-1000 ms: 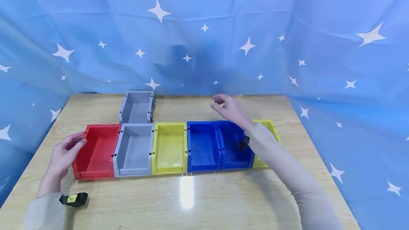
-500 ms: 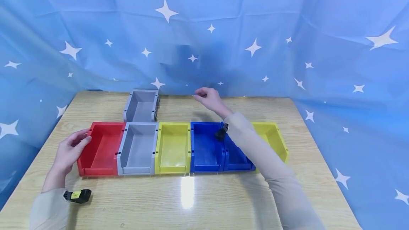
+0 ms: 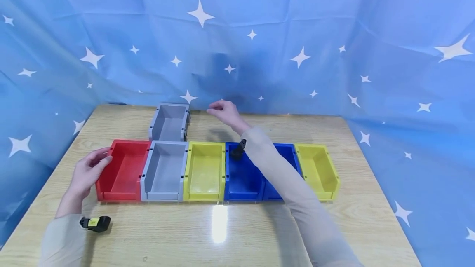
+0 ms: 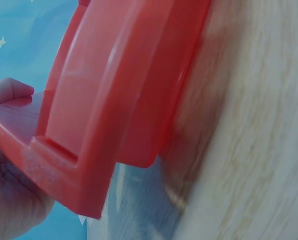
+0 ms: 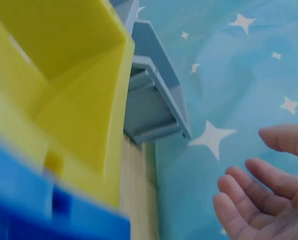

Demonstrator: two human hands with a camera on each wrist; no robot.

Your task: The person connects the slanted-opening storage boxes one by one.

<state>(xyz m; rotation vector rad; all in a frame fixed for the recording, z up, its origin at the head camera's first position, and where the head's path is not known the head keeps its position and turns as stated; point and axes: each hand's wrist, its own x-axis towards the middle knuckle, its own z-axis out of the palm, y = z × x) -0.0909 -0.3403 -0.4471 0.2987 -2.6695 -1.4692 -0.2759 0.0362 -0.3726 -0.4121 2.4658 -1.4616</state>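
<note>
My left hand (image 3: 86, 172) holds the left wall of a red storage bin (image 3: 124, 172), the leftmost of a row. In the left wrist view the thumb comes over the rim of that red bin (image 4: 99, 105), with the palm outside the wall. My right hand (image 3: 227, 113) hovers behind the row with nothing in it, to the right of a grey bin (image 3: 172, 127) standing alone at the back. The right wrist view shows this right hand (image 5: 273, 192) with loosely bent, spread fingers, apart from the back grey bin (image 5: 153, 105).
Right of the red bin stand a grey bin (image 3: 165, 172), a yellow bin (image 3: 205, 172), two blue bins (image 3: 245, 180) and another yellow bin (image 3: 320, 172), side by side. A blue starred curtain (image 3: 237, 36) hangs behind the wooden table (image 3: 167, 234).
My right hand has moved left behind the row, from behind the blue bins toward the back grey bin. The left hand stays at the red bin. The head view has shifted slightly.
</note>
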